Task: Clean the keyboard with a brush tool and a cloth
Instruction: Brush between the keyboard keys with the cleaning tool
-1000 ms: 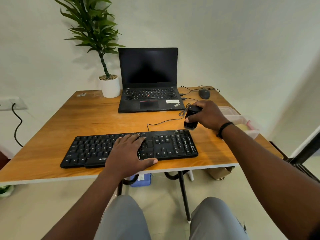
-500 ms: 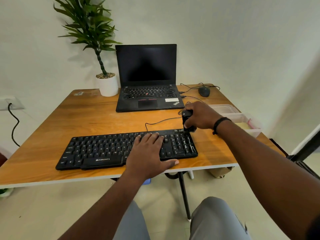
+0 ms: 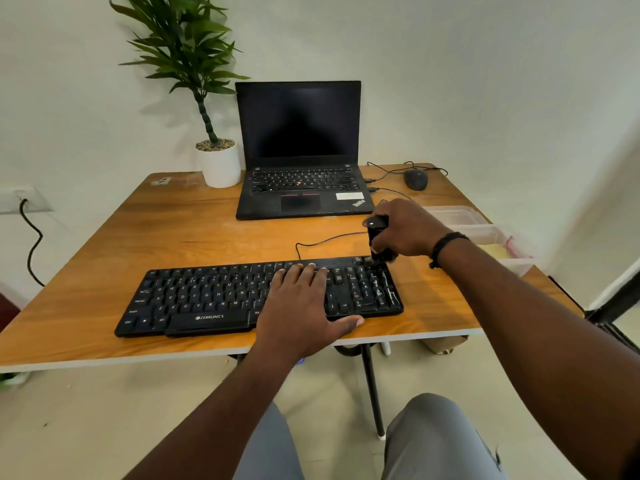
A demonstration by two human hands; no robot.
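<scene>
Left hand (image 3: 304, 306) flat on the keys, right hand (image 3: 405, 230) wrapped round the brush tool (image 3: 375, 233) at the far right corner.

Starting at the left: a glossy green plant (image 3: 183, 53) in a smooth white pot, then a wooden table (image 3: 145, 244) with a warm streaky grain and a pale edge. Across its front lies the long matte black keyboard (image 3: 207, 296), thin cable snaking off the back. Left hand's fingers are straight and spread over the middle-right keys, thumb out along the front edge, hiding the keys beneath. Behind sits an open black laptop (image 3: 298, 150), screen dark. Right hand's fingers curl tight on the stubby black brush tool, its lower end down at the keyboard's top right corner; bristles too dark to make out. Far right, a clear plastic container (image 3: 485, 230), partly behind the wrist.
</scene>
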